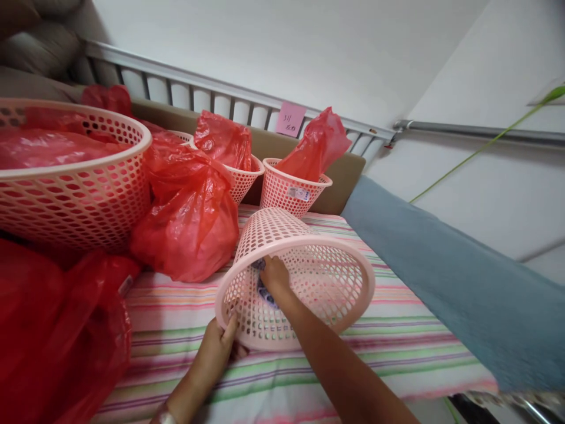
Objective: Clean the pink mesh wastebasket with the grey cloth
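Observation:
A pale pink plastic mesh basket (335, 246) lies tipped on its side, with its wide mouth facing me. My left hand (221, 335) grips its rim at the lower left, thumb on the inside and fingers around the outside. Reaching through the mouth, my right hand (276, 280) is closed on a blue and white patterned cloth (267, 296) against the basket's inner wall. Part of the cloth is hidden by the hand, and so are some of its fingers.
Red plastic bags (188, 218) and a large mesh basket (75, 182) crowd the left. Behind stand two smaller baskets holding red bags, one basket (289, 191) bearing a label. A striped cloth (397, 347) covers the surface. A pink note (291, 119) hangs on the radiator (200, 97).

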Available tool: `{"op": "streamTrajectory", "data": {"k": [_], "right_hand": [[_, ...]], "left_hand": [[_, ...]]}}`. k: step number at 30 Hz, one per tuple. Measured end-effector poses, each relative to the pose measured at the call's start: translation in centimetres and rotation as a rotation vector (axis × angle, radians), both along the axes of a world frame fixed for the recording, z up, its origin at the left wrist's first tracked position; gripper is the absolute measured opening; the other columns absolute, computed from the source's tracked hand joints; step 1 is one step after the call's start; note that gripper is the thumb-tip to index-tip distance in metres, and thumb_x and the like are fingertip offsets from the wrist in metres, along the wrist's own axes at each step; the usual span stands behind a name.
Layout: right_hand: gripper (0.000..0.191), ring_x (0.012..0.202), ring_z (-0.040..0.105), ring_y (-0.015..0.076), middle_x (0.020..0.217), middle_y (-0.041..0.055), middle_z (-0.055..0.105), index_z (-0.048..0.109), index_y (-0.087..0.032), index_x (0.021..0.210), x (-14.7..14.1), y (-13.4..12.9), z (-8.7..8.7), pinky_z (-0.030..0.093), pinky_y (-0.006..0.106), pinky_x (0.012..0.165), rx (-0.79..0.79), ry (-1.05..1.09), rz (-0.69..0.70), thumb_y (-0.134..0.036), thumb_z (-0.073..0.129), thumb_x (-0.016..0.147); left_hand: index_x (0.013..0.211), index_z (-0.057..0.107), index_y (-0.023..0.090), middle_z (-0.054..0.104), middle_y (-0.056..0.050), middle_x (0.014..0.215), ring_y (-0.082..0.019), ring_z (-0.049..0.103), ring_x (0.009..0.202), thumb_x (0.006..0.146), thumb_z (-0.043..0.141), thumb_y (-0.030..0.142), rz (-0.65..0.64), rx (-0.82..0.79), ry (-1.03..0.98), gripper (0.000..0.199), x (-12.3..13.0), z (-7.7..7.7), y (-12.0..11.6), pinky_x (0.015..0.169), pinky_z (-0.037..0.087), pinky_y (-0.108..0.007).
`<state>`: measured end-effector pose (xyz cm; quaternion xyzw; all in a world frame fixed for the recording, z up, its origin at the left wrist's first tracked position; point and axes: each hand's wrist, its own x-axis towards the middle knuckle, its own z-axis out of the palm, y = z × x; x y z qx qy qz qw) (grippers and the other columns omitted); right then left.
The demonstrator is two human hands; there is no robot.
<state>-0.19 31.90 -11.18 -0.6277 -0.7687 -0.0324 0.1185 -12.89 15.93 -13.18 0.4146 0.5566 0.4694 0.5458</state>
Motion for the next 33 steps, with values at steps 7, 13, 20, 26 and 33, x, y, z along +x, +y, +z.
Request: {"op": "streamTrajectory", "data": {"k": [7,13,20,26,33], "right_hand": [[0.042,0.095,0.049,0.021,0.1,0.0047,0.054,0.054,-0.026,0.111,1.7,-12.6,-0.6,0.036,0.028,0.082,-0.023,0.199,0.146,-0.016,0.054,0.07],[0.044,0.096,0.047,0.0213,0.1,0.0034,0.053,0.054,-0.029,0.108,2.6,-15.6,-0.5,0.035,0.029,0.082,-0.043,0.194,0.18,-0.014,0.056,0.067],[0.04,0.09,0.052,0.0207,0.095,0.0065,0.056,0.051,-0.026,0.116,0.5,-6.2,0.4,0.036,0.028,0.076,0.038,-0.03,0.02,-0.02,0.05,0.077],[0.033,0.095,0.051,0.0231,0.101,0.0139,0.058,0.055,-0.017,0.113,-1.1,2.4,0.2,0.035,0.032,0.078,0.032,-0.081,-0.075,-0.02,0.036,0.087],[0.035,0.095,0.051,0.0218,0.101,0.0123,0.058,0.052,-0.02,0.119,-0.9,3.3,-0.2,0.035,0.031,0.079,0.013,-0.116,-0.074,-0.019,0.035,0.088]], "left_hand": [[0.054,0.059,0.012,0.06,-0.005,0.038,-0.013,0.052,0.032,0.076,0.036,0.066,-0.019,0.025,-0.03,0.063,0.7,-0.8,-0.2,0.035,0.04,-0.02],[0.061,0.059,0.012,0.061,-0.005,0.037,-0.016,0.055,0.031,0.077,0.036,0.065,-0.023,0.018,-0.036,0.06,0.6,-0.6,0.0,0.034,0.043,-0.023],[0.071,0.06,0.011,0.06,-0.002,0.034,-0.015,0.054,0.029,0.079,0.035,0.062,-0.011,-0.009,-0.042,0.057,0.9,-0.4,0.2,0.033,0.043,-0.023],[0.05,0.055,0.013,0.057,-0.004,0.033,-0.013,0.051,0.028,0.079,0.033,0.063,-0.058,-0.068,-0.007,0.062,1.3,-0.1,0.4,0.033,0.041,-0.021],[0.078,0.058,0.012,0.066,-0.004,0.049,-0.017,0.061,0.044,0.082,0.043,0.054,0.05,0.058,0.034,0.044,-0.8,1.4,0.3,0.043,0.046,-0.024]]}}
